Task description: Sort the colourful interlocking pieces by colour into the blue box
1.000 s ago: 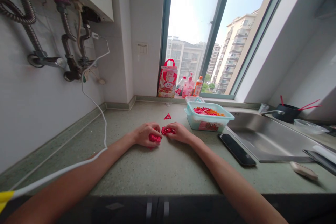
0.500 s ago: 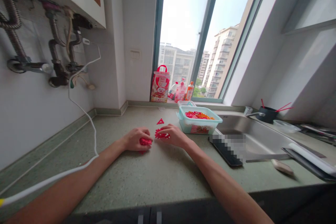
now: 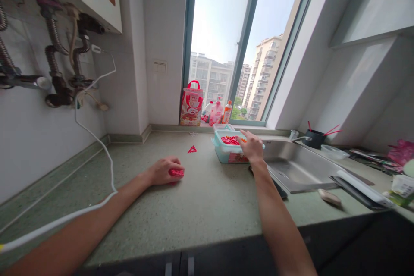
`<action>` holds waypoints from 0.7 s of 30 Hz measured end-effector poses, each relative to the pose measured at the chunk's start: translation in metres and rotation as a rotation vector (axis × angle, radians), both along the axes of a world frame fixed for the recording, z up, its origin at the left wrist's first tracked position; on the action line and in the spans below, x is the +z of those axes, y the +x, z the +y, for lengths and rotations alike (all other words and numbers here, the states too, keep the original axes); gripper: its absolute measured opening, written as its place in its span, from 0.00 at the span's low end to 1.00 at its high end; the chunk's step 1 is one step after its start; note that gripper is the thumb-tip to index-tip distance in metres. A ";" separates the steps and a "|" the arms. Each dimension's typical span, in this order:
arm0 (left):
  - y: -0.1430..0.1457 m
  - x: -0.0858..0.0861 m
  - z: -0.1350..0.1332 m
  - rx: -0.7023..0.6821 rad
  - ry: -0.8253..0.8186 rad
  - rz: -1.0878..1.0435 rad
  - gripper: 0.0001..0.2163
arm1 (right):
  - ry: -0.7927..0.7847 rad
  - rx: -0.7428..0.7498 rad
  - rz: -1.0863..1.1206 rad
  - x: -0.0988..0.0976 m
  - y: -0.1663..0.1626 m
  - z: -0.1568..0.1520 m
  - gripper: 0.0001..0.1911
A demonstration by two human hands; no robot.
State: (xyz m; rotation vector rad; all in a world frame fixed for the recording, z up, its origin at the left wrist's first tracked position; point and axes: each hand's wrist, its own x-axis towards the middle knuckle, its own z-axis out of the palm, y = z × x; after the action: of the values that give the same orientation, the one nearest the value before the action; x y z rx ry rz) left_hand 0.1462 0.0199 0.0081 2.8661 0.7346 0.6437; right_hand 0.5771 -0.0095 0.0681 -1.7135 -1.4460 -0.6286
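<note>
My left hand (image 3: 164,171) rests on the counter (image 3: 197,211), its fingers wrapped round a small stack of red openwork plastic pieces (image 3: 176,173). My right hand (image 3: 252,146) is over the right side of a light turquoise plastic box (image 3: 223,154), fingers apart, thumb close to the contents. Red plastic pieces (image 3: 229,140) lie inside the box, with some orange ones partly covered by the hand. One red triangular piece (image 3: 192,149) lies alone on the counter between the left hand and the window.
A steel sink (image 3: 300,168) is right of the box. A dark flat object (image 3: 280,189) lies partly behind my right forearm. Farther right are a pale soap-like block (image 3: 330,197) and a black pot (image 3: 314,139). A white cable (image 3: 111,168) crosses my left forearm.
My right hand has moved from the red pieces on the counter to the box at the right; those pieces are gone from that spot. The left hand keeps its hold. The view has shifted right.
</note>
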 end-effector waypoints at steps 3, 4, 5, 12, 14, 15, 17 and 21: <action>0.004 -0.003 0.001 0.020 -0.043 -0.032 0.15 | 0.168 0.060 -0.033 0.005 -0.021 -0.004 0.19; 0.005 -0.003 0.001 0.017 -0.054 -0.032 0.16 | 0.216 0.138 -0.050 0.005 -0.034 -0.005 0.18; 0.006 -0.004 0.001 0.013 -0.062 -0.025 0.17 | 0.238 0.241 -0.068 0.003 -0.051 -0.006 0.17; 0.002 0.000 0.002 0.087 -0.046 -0.094 0.46 | -0.265 0.963 -0.155 -0.049 -0.169 -0.010 0.21; -0.008 0.003 0.007 0.075 -0.048 -0.106 0.46 | -0.419 1.062 -0.178 -0.061 -0.181 -0.010 0.24; -0.015 0.005 0.010 0.059 -0.056 -0.097 0.42 | -0.466 1.093 -0.176 -0.064 -0.183 -0.010 0.25; -0.028 0.009 0.014 0.036 -0.079 -0.053 0.34 | -0.494 1.121 -0.145 -0.069 -0.181 -0.008 0.24; -0.044 0.017 0.014 0.034 -0.095 0.001 0.25 | -0.484 1.112 -0.083 -0.070 -0.175 -0.005 0.19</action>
State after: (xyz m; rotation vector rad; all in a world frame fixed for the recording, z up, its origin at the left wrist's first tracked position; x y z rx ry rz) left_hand 0.1017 0.0338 0.0256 2.7737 0.7933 0.5954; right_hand 0.4023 -0.0146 -0.0020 -0.9054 -2.3969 0.2853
